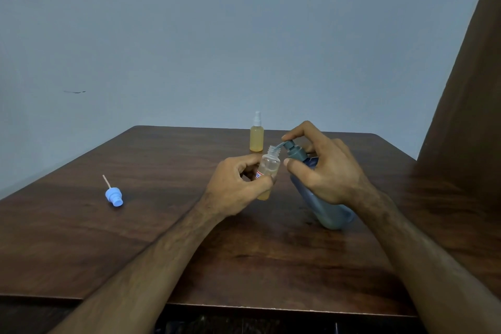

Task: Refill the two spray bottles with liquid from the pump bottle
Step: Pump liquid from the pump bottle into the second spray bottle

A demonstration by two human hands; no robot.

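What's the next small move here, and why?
Probably press the pump head down with the right hand. Its spout already sits at the mouth of the open bottle held by the left hand, and that bottle looks mostly empty, with only a little liquid at the bottom.

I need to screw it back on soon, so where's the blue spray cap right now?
The blue spray cap lies on its side on the table's left part, well apart from both hands.
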